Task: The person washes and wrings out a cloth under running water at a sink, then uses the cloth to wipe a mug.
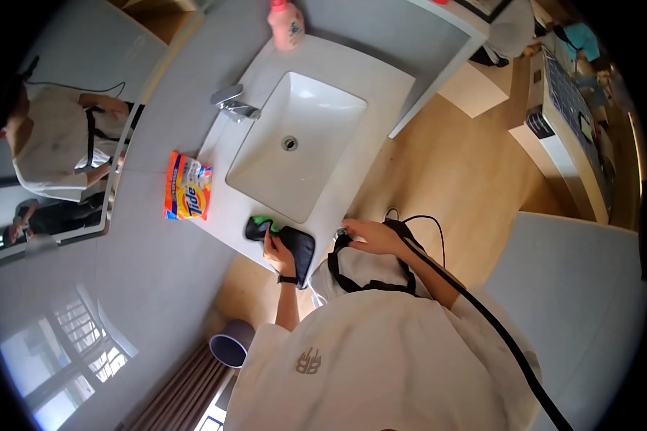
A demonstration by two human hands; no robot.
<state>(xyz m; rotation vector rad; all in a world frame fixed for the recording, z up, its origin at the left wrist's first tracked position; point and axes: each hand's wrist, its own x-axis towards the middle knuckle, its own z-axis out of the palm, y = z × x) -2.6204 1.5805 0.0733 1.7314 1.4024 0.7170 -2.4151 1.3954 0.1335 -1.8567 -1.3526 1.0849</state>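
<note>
My left hand (277, 257) is at the near left corner of the washbasin counter. Its fingers are closed on a dark cloth (300, 248) with a bright green part, which lies bunched on the countertop. My right hand (372, 237) hangs just off the counter's front edge, over my lap and the black straps. Its fingers are stretched out and loosely bent, and I see nothing held in them. The white basin (295, 144) is sunk into the counter (392, 79), with a chrome faucet (235, 105) at its back edge.
A Tide detergent bag (188, 188) stands at the counter's left, against the wall. A pink bottle (286, 27) is at the far end. On the floor are a purple bucket (231, 345) and a brown curtain (172, 391). A mirror (57, 136) covers the left wall. A black cable (507, 337) runs along my right arm.
</note>
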